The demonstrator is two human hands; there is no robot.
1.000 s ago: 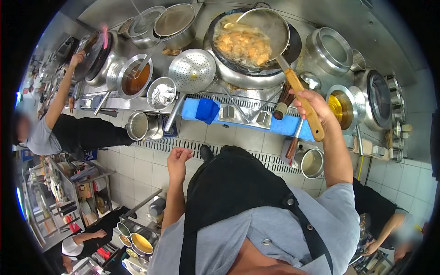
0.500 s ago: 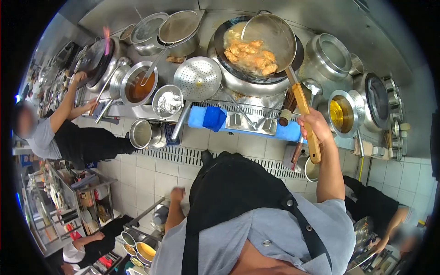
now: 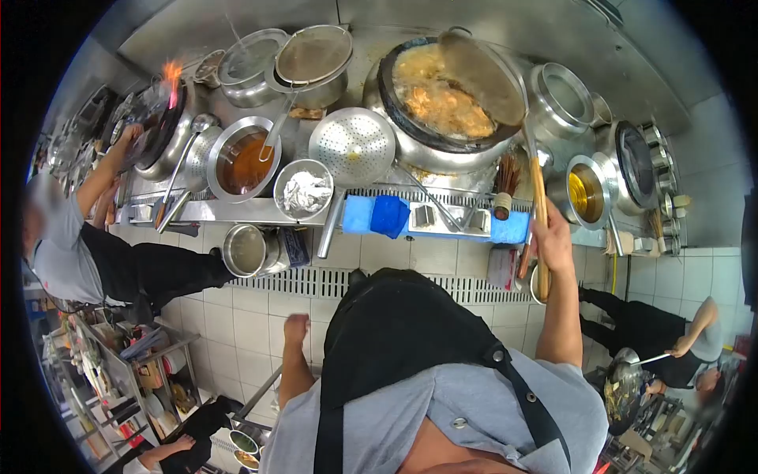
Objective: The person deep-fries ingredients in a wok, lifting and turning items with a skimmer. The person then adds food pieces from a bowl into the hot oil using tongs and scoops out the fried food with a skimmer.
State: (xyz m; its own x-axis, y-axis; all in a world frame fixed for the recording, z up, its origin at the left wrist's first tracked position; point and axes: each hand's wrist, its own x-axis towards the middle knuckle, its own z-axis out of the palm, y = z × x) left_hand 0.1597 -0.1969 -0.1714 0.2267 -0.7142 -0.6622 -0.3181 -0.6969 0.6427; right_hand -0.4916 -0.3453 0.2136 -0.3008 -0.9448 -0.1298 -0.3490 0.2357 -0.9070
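My right hand (image 3: 553, 238) is wrapped round the wooden handle of a large mesh strainer (image 3: 483, 77). The strainer's bowl is tilted over the right side of a wok (image 3: 388, 88). Golden-brown pieces of food (image 3: 450, 109) lie in bubbling oil in the wok, partly behind the mesh. My left hand (image 3: 297, 329) hangs low over the floor, away from the counter; its fingers look curled, but whether anything is in them does not show.
Left of the wok are a perforated ladle (image 3: 352, 147), a bowl of crumpled foil (image 3: 306, 192) and a pot of reddish liquid (image 3: 246, 164). A pot of yellow oil (image 3: 585, 192) stands right. A co-worker (image 3: 67, 237) works at the left beside a flame (image 3: 172, 82); another (image 3: 695, 340) is at right.
The strainer has turned more edge-on over the wok, and its handle stands more upright. My left hand has dropped lower. The flame at left has grown.
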